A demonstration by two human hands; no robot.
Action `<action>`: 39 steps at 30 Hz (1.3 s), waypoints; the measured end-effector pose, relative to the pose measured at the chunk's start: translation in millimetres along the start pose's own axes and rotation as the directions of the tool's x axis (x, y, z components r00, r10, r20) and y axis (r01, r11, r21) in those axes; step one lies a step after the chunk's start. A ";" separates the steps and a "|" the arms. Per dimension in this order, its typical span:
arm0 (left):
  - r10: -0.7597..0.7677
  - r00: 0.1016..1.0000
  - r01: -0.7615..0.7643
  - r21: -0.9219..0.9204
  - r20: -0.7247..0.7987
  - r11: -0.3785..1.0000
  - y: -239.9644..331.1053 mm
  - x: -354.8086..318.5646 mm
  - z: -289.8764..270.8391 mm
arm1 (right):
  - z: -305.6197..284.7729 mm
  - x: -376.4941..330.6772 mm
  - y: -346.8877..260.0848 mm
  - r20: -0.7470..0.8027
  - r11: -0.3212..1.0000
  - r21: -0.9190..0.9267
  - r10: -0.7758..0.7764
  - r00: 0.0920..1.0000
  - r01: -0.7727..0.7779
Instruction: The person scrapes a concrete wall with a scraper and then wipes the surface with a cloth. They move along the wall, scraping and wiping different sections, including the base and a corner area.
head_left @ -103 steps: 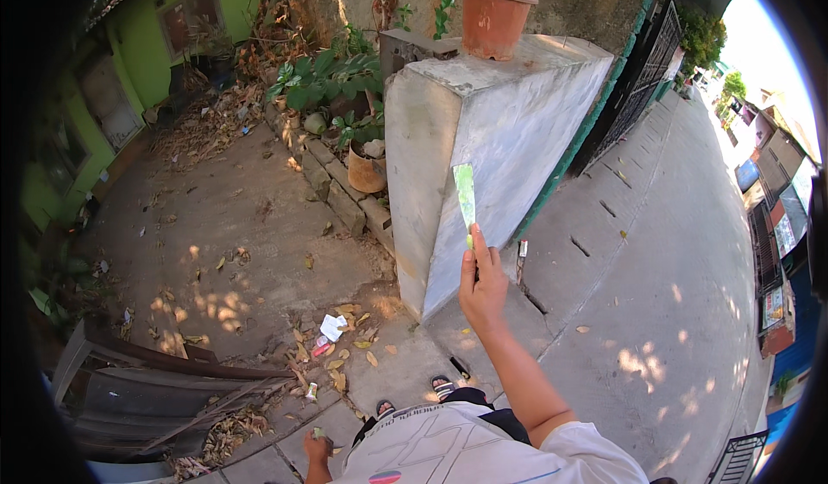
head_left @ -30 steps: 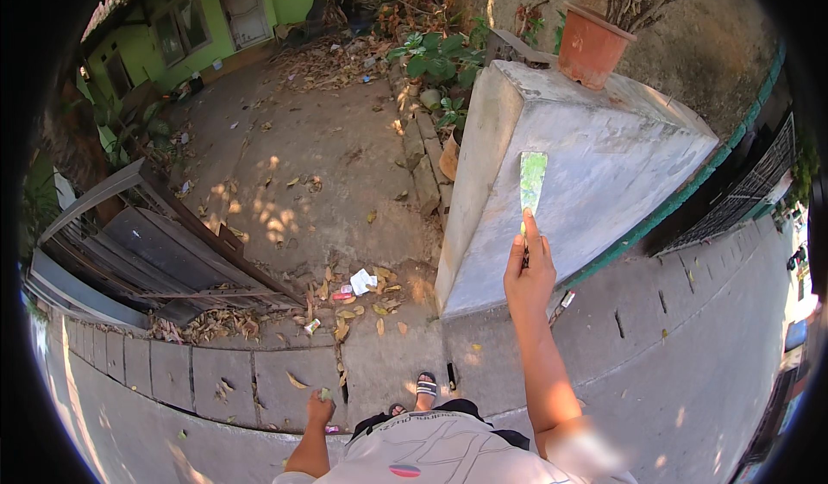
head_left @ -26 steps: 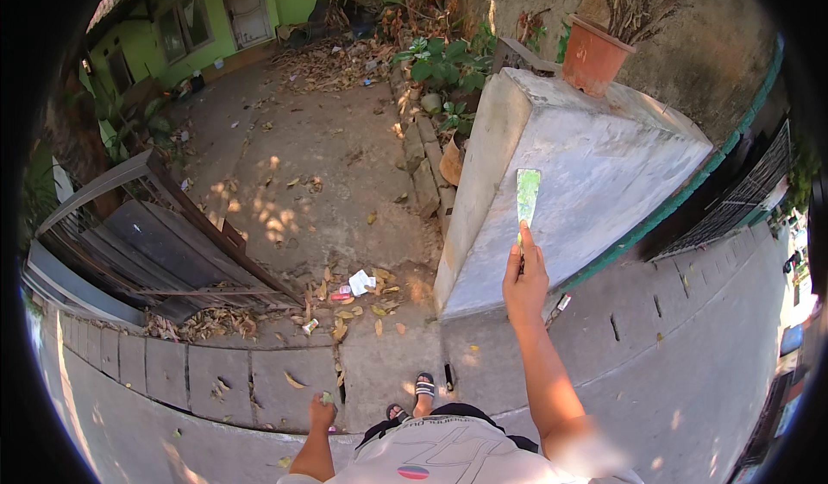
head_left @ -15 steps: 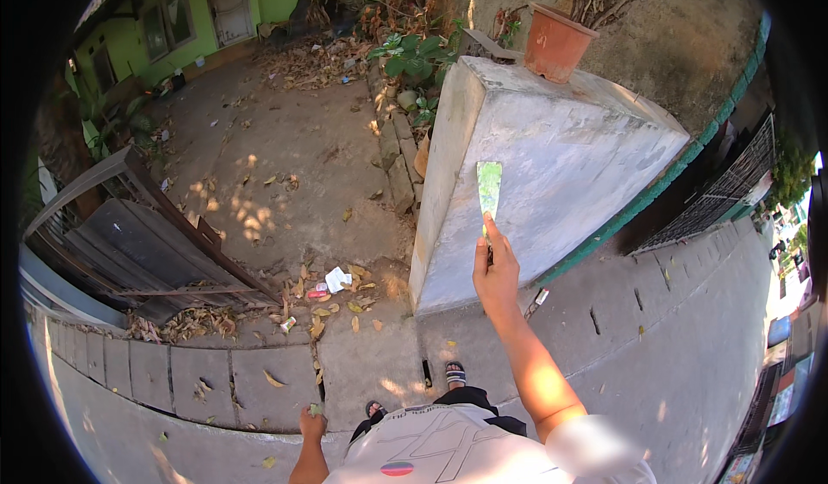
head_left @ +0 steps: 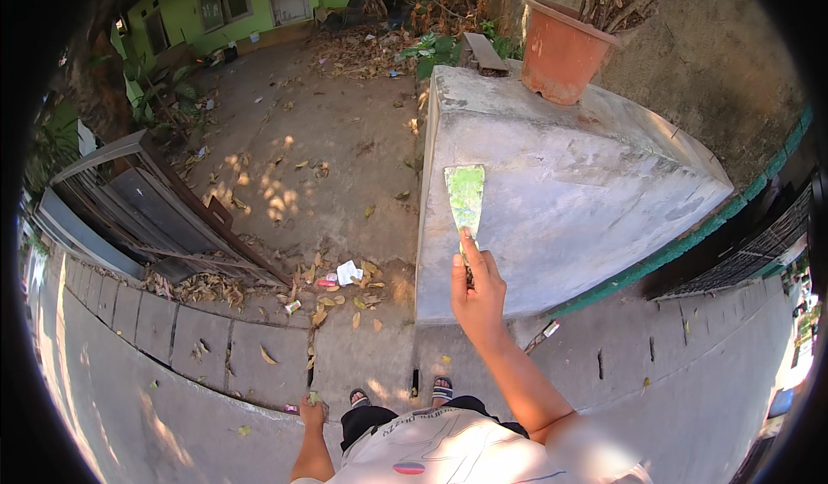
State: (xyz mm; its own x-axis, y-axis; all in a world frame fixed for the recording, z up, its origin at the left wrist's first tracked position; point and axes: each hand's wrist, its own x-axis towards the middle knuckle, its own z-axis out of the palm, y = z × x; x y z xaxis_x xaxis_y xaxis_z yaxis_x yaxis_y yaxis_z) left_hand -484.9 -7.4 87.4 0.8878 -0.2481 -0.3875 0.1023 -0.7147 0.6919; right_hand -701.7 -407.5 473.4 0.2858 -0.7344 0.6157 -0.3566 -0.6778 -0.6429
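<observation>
My right hand (head_left: 479, 290) is closed round the handle of a putty knife (head_left: 466, 192), one finger stretched along it. Its flat, flared blade is smeared with green and points up in front of the pale, whitish face of a low masonry wall (head_left: 561, 199). Whether the blade touches the wall, I cannot tell. My left hand (head_left: 313, 412) hangs low beside my leg with its fingers curled. A small greenish piece shows at its top, too small to name.
A terracotta pot (head_left: 561, 53) with a bare plant stands on the wall beside a flat slab (head_left: 485, 54). Left of the wall lie dry leaves and litter (head_left: 349, 273), and a rusty metal gate (head_left: 172, 208) leans there. Concrete slabs with slots (head_left: 362, 350) run underfoot.
The wall and pot now appear larger and closer. My right hand with the putty knife has shifted left across the wall face, nearer its left edge. My left hand still hangs low.
</observation>
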 end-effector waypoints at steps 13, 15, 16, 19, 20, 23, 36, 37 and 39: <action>0.083 0.978 -0.128 0.235 0.190 0.964 15.6 28.3 0.8 | 13.2 -2.5 -15.5 -0.080 1.000 -0.015 -0.010 0.997 0.009; 0.152 0.970 -0.189 0.193 0.188 0.963 8.9 46.8 5.2 | 11.1 -22.2 -4.8 -0.054 1.000 -0.008 0.002 0.999 -0.003; 0.149 0.969 -0.193 0.232 0.195 0.953 6.8 52.1 1.8 | 10.8 -15.9 -11.2 -0.077 1.000 -0.009 -0.004 0.997 0.003; 0.125 0.970 -0.189 0.327 0.209 0.926 1.1 48.2 -12.1 | 5.4 0.9 -28.9 -0.113 1.000 -0.030 0.000 0.994 -0.004; 0.125 0.972 -0.187 0.332 0.201 0.925 5.5 46.5 -13.3 | 5.7 2.8 -30.1 -0.116 0.999 -0.044 0.001 0.993 -0.006; 0.088 0.974 -0.156 0.332 0.211 0.930 17.8 48.6 -20.0 | 15.0 -17.6 -19.1 -0.123 0.999 -0.033 0.014 0.992 -0.019; 0.209 0.942 -0.279 0.262 0.263 0.924 28.6 46.7 -33.4 | 12.4 -1.0 -33.6 -0.188 0.998 -0.049 -0.044 0.981 0.035; 0.185 0.951 -0.252 0.273 0.248 0.928 23.3 41.8 -33.8 | 9.6 1.6 -38.6 -0.172 0.999 -0.042 -0.024 0.985 0.017; 0.152 0.963 -0.214 0.287 0.221 0.934 27.7 38.5 -27.7 | 7.9 8.4 -42.2 -0.155 0.999 -0.034 0.007 0.988 -0.012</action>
State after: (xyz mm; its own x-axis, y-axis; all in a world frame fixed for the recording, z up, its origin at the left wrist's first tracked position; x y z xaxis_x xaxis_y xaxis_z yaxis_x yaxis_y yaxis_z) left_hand -435.4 -18.6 108.5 0.7719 -0.4923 -0.4022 -0.2228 -0.8021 0.5540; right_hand -677.2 -385.3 502.1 0.1422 -0.7244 0.6746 -0.3903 -0.6673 -0.6343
